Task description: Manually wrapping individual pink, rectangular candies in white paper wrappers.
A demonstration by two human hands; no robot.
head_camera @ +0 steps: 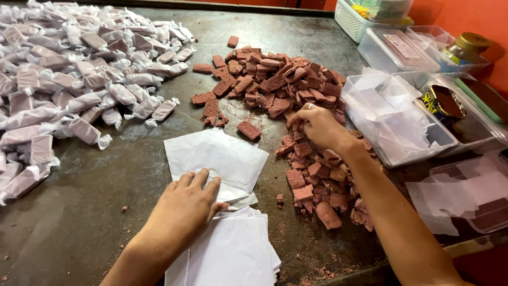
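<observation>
crumbly brick-red bars (296, 106) (rectangular) under right hand (317, 126); thin white paper (217, 156)

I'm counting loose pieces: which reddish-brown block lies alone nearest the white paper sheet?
The single reddish-brown rectangular block just above the top white paper sheet, lying apart from the big pile.

i see a big heap of white-wrapped sweets (69, 79) at far left. clear plastic tubs (394, 119) stand at right, one holding white wrapping papers, and a lidded tub (397, 50) behind bears a pale label. a gold-lidded jar (468, 47) sits in the corner.
</observation>
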